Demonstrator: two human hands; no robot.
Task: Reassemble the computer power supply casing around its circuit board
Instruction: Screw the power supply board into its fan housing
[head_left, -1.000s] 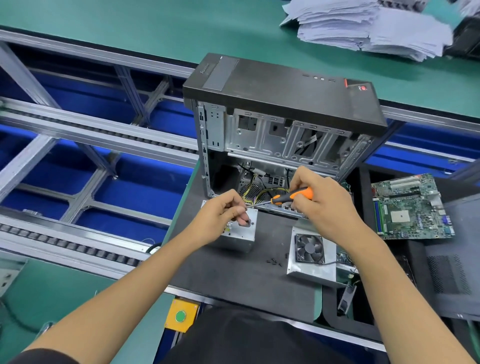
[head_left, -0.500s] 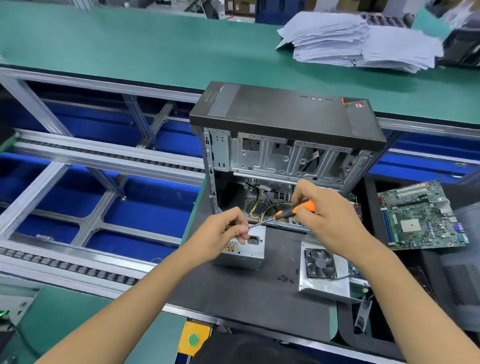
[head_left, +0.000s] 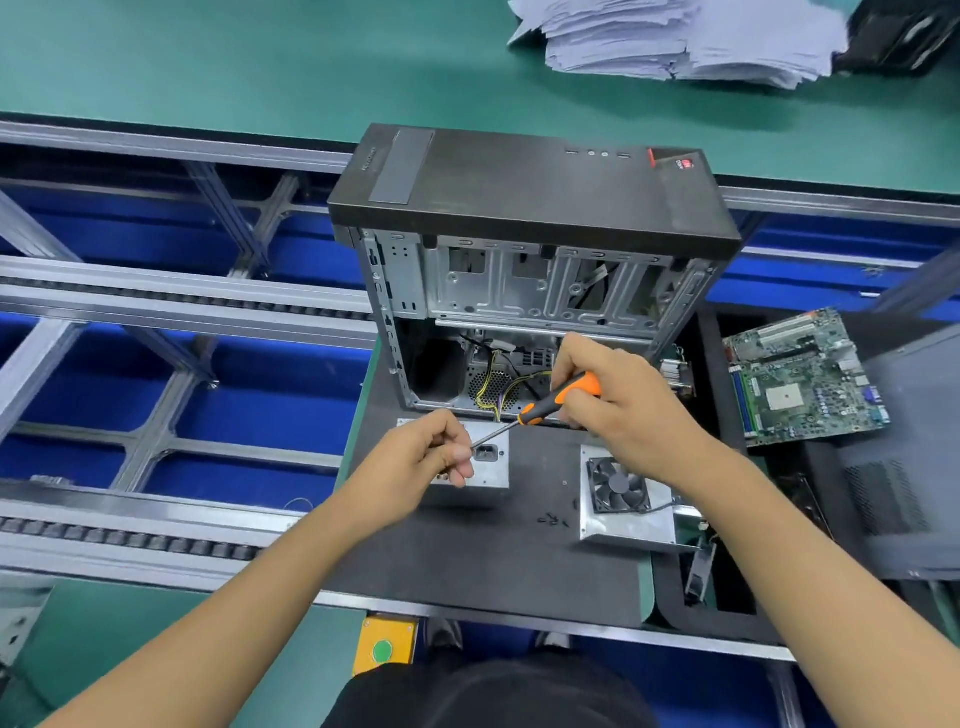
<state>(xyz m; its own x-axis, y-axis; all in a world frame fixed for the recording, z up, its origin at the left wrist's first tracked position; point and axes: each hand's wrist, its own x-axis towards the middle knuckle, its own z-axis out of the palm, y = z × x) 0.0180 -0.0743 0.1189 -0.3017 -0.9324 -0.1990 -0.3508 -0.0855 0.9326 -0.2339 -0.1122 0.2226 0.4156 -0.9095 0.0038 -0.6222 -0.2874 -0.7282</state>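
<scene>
Bare forearms, black clothing (head_left: 493, 696)

The left hand (head_left: 423, 457) hides the thin metal screwdriver shaft's tip (head_left: 493, 435) and part of the grey metal power-supply box (head_left: 491, 467).

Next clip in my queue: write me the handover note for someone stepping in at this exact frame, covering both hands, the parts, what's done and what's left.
Right hand grips the orange-and-black-handled screwdriver, shaft angled down-left.
Left hand pinches at the shaft tip, over the small silver metal power supply box on the black mat.
The silver casing panel with black fan lies apart to the right; loose black screws lie between them.
Done: nothing visibly closed.
Left: likely fit the fan panel and drive the screws.
</scene>
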